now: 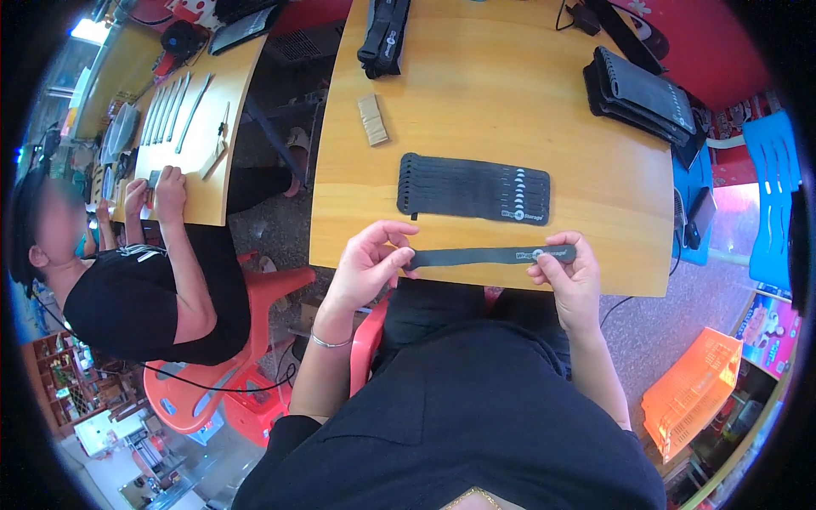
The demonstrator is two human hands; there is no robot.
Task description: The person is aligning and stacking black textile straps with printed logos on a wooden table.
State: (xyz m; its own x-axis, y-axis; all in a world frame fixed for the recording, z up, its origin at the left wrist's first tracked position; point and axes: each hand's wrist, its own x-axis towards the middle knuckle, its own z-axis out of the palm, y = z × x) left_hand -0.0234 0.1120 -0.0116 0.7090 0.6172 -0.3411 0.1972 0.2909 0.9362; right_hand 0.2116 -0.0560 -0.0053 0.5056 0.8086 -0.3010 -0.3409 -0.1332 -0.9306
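Observation:
A black strap (476, 256) with pale lettering near its right end is stretched level between my two hands, over the table's front edge. My left hand (374, 262) pinches its left end between thumb and fingers. At the right end, my right hand (568, 276) grips it with the thumb on top. Just beyond the strap, a fanned row of overlapping black straps (467, 187) lies flat on the wooden table (484, 93), their printed ends to the right. A small tan paper-wrapped block (372, 120) rests farther back on the left.
Black strap bundles (384, 38) sit at the far left of the table, and a taller black stack (642, 98) at the far right. A co-worker (144, 289) sits left at another table (204, 119) with straps laid out. An orange crate (693, 391) stands low right.

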